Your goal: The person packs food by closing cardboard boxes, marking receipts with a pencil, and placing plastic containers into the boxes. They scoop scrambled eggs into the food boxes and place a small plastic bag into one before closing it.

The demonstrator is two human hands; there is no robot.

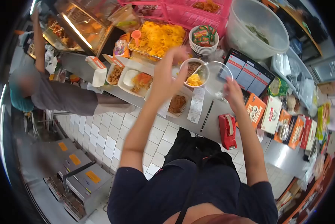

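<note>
We see a tray [149, 56] of yellow food [158, 37] and stacked bowls [203, 50] behind the cup [205, 73], a tablet [247, 71] at upper right, and a receipt [196, 106], a black pen [207, 115] and a red tape dispenser [227, 131] nearer us. The cup stands just right of upper centre. Our left hand [171, 65], blurred, is loosely open by its left rim; we cannot tell whether it touches. Our right hand [233, 91] pinches a clear lid [216, 80] by its right edge, beside the cup.

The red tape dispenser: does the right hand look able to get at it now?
Probably yes: nothing seems to cover the red tape dispenser, which stands near the right forearm. However, the right hand holds a clear lid, so that hand may need freeing first.
</note>
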